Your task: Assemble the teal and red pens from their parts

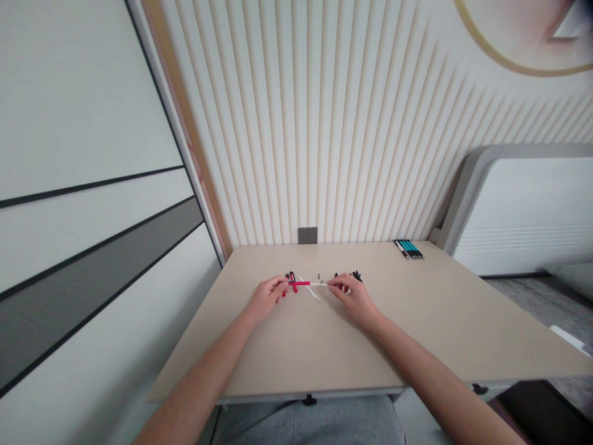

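While two hands [266, 300] [347, 295] grip one red-and-white rod [301, 283] | fingers [334, 283] clamped on it

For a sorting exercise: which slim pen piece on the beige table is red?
The red barrel pinched in the left hand, in line with a white rod; the pens at the back are teal and black.

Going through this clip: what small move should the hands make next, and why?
Probably ease the white rod further into the red barrel. The left hand holds the barrel, the right hand pinches the rod's far end, and the two seem lined up end to end, with small dark parts lying loose just beyond.
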{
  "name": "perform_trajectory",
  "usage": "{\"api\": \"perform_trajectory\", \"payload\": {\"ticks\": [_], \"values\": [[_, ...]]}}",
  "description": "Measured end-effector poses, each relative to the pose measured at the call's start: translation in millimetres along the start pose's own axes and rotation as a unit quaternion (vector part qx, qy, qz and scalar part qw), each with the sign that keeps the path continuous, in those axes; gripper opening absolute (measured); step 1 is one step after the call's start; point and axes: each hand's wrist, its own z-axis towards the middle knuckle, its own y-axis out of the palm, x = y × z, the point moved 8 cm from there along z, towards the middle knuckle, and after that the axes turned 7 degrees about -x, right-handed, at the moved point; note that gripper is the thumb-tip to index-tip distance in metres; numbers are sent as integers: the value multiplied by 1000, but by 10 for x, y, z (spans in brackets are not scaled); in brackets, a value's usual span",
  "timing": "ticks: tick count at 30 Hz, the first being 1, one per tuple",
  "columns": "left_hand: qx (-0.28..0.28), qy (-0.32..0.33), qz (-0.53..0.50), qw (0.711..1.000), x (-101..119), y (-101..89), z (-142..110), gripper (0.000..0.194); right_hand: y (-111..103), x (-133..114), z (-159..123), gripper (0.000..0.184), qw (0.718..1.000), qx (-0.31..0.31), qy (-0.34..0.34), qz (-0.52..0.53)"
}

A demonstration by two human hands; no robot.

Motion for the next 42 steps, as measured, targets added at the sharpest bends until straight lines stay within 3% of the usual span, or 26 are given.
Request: {"api": "perform_trajectory", "payload": {"ticks": [32, 42], "values": [[3, -4, -1, 1000, -22, -6, 4, 42, -40, 22, -2, 19, 1000, 18, -9, -5], [1, 0, 14, 1000, 21, -1, 0, 43, 14, -6, -11, 19, 1000, -1, -6, -7]]}}
